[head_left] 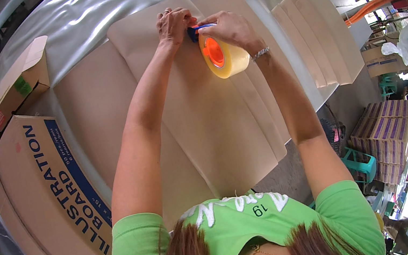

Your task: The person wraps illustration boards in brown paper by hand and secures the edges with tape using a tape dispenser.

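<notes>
Over the far part of a folded brown cardboard sheet [196, 112], my right hand [229, 29] is closed around a tape dispenser [193, 33] with blue and red parts. Its wide roll of clear yellowish tape [236, 61], on an orange hub, hangs below that hand. Just left of the dispenser's front end is my left hand [173, 26], its fingers curled and pressed together over the cardboard. What those fingers pinch, if anything, is too small to make out. More flat brown cardboard [94, 92] lies under and beside the sheet.
A large printed carton [16, 177] stands at the left, with a smaller open box [30, 70] behind it. Flat cardboard pieces [321, 35] are stacked at the right on the plastic-covered table [82, 26]. A green stool [360, 164] and striped boxes [384, 142] stand beyond the right edge.
</notes>
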Demonstrator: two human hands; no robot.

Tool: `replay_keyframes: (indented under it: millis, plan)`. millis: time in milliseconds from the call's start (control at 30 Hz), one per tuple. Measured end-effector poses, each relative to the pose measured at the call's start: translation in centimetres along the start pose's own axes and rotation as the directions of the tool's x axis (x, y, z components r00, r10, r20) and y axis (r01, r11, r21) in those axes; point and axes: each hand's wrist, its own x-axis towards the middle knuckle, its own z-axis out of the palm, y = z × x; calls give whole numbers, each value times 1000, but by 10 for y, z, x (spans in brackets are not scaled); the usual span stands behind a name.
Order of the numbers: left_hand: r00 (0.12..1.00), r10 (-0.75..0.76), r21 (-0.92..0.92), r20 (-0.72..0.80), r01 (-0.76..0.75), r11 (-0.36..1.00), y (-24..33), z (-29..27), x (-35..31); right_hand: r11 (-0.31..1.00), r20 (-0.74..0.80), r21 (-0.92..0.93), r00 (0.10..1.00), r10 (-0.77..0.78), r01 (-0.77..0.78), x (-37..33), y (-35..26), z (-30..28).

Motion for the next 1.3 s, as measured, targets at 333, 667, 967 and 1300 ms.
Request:
replay_keyframes:
  millis: [333, 667, 967, 1300]
  plan:
    - [997, -22, -227, 69, 37, 973, -5, -25, -4, 1000, 202, 22, 979, 10, -15, 31, 4, -3]
    - [835, 78, -106, 545, -24, 994, 11, -25, -26, 998, 328, 61, 945, -17, -3, 44, 14, -13]
    - [908, 120, 1, 402, -132, 991, 2, -4, -33, 916, 400, 150, 824, -401, 373, -2, 67, 6]
    - [889, 35, 86, 456, -83, 993, -13, -10, -35, 975, 440, 51, 881, 172, -215, -212, 58, 9]
